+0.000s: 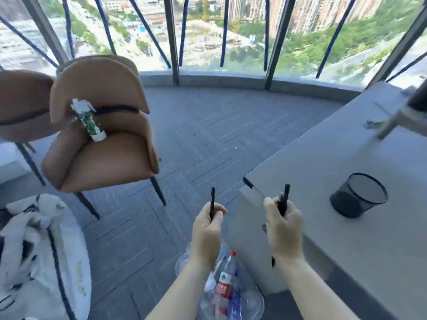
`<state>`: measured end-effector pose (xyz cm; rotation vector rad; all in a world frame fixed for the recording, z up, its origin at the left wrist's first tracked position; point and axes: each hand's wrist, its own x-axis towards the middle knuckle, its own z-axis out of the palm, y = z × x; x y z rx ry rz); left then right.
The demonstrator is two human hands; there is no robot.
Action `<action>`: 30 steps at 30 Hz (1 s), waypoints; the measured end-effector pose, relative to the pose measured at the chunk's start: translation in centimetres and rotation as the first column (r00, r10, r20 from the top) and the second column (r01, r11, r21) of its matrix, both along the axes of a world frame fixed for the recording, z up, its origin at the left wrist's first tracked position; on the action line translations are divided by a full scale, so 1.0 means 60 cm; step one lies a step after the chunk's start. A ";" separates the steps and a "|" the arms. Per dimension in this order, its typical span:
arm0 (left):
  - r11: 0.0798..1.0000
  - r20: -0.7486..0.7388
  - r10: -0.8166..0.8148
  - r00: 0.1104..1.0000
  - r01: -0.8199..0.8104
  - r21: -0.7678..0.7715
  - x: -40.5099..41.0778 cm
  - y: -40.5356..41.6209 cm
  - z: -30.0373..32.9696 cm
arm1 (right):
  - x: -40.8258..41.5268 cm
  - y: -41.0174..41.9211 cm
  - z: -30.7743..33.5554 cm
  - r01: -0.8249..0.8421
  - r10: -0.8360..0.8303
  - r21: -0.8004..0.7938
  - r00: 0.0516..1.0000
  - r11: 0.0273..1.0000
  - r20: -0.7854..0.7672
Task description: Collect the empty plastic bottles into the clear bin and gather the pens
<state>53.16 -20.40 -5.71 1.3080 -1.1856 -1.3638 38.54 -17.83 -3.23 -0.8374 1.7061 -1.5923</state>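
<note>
My left hand (206, 229) grips one black pen (212, 199) that points up. My right hand (284, 229) is closed around a small bunch of black pens (284, 197), also upright, near the grey desk's corner. Below my forearms, on the floor, stands the clear bin (251, 303) with plastic bottles in it; a red-capped, red-labelled bottle (225, 280) shows between my arms. A black mesh pen cup (358, 195) rests on the grey desk (346, 239), to the right of my right hand. A green-and-white bottle (90, 121) lies on the brown chair's seat.
Two brown chairs (104, 144) stand at the left on the grey carpet. A white round seat with black-and-white cloth (34, 245) fills the lower left. Curved windows with blue bars run along the back. A monitor stand leg (392, 121) sits on the desk's far end.
</note>
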 end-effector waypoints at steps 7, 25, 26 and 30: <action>0.964 -0.271 -0.264 0.926 0.260 -0.053 -0.337 -0.051 0.151 | -0.285 -0.020 0.134 0.425 -0.379 -0.315 0.904 0.849 0.199; 0.777 -0.183 -0.629 0.755 0.617 -0.127 -0.603 -0.139 0.089 | -0.453 -0.036 0.045 0.633 -0.640 -0.303 0.763 0.712 0.089; 0.786 -0.225 -0.616 0.755 0.609 -0.111 -0.599 -0.145 0.092 | -0.455 -0.025 0.047 0.663 -0.674 -0.300 0.734 0.685 0.084; 0.877 -0.189 -0.481 0.856 0.474 -0.084 -0.545 -0.160 0.113 | -0.446 0.027 0.076 0.795 -0.809 -0.309 0.576 0.521 0.118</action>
